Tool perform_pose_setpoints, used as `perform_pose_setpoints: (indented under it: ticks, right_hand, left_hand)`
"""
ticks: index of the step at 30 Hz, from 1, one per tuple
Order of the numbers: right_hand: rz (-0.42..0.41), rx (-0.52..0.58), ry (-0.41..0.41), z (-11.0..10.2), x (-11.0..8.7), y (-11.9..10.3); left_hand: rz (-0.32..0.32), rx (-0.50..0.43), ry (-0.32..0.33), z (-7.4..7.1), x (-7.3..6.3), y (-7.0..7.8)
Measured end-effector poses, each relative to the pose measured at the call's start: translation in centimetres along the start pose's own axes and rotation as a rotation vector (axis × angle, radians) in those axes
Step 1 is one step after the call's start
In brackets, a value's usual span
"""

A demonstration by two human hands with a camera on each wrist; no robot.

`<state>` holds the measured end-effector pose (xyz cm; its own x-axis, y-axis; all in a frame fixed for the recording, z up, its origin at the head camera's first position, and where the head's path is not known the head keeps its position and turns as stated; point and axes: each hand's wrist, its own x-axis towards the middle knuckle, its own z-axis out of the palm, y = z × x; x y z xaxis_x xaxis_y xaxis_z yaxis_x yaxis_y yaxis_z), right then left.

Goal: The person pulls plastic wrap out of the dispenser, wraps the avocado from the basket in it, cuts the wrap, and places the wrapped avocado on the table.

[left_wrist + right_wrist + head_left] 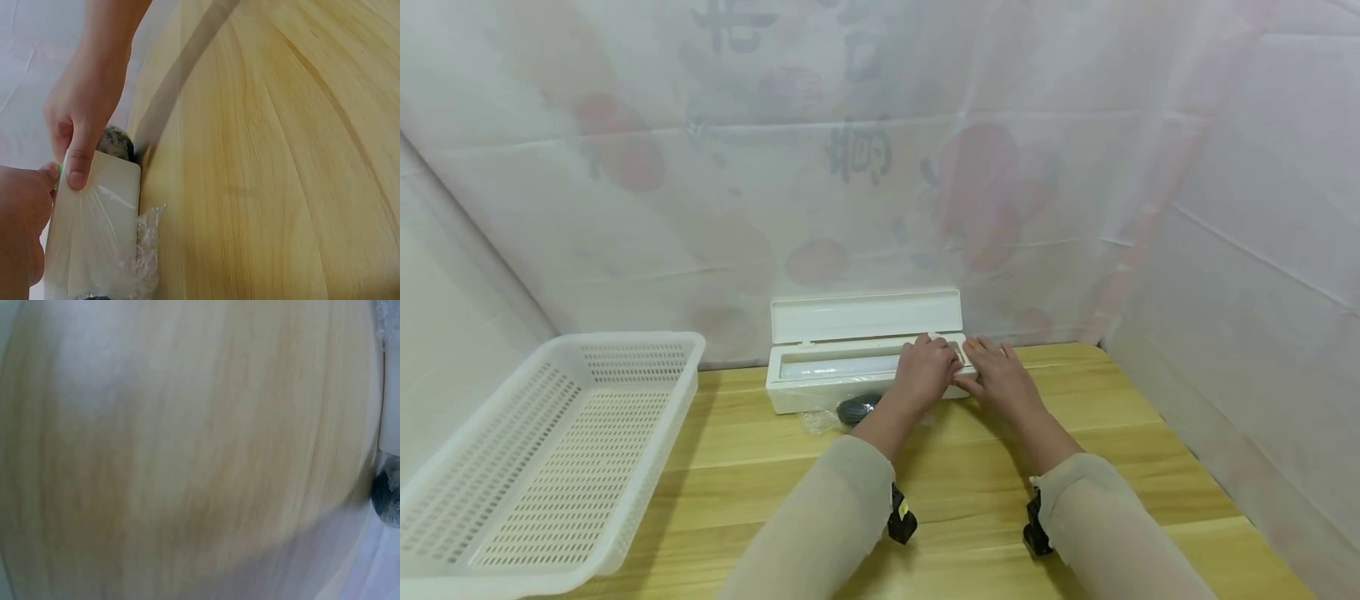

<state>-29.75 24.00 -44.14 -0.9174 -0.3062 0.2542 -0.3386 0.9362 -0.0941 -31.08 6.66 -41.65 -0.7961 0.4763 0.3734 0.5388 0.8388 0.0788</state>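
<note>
A long white cling film dispenser (820, 396) lies on the table with its lid (865, 318) raised at the back. Inside is a pale film roll (838, 367). Clear film (103, 231) drapes down the front, beside a dark object in clear plastic (856, 409). My right hand (1002, 383) grips the dispenser's right end, its thumb pressing film against the front. Close beside it, my left hand (922, 372) has curled fingers at the top edge, pinching a small green piece (59, 175), mostly hidden by the fingers.
A white perforated basket (658, 442) stands on the left of the wooden table (962, 500). Behind the dispenser hangs a pale printed curtain (865, 208). A dark mottled object (115, 142) sits by the dispenser's right end.
</note>
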Motion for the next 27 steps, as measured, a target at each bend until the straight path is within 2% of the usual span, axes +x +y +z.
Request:
perform_pose_setpoints:
  ticks: [9, 14, 27]
  right_hand:
    - [-0.013, -0.012, -0.007, 0.1, 0.5, 0.0]
    - [-0.011, -0.045, -0.005, -0.1, 0.4, 0.5]
    - [-0.001, -0.031, -0.017, -0.1, 0.3, 0.7]
  left_hand:
    - [0.015, 0.090, -0.001, -0.5, -0.5, -1.1]
    - [0.016, 0.087, -0.001, -0.8, -0.7, -1.5]
    - [-0.002, 0.085, -0.028, -1.3, -1.9, -3.4]
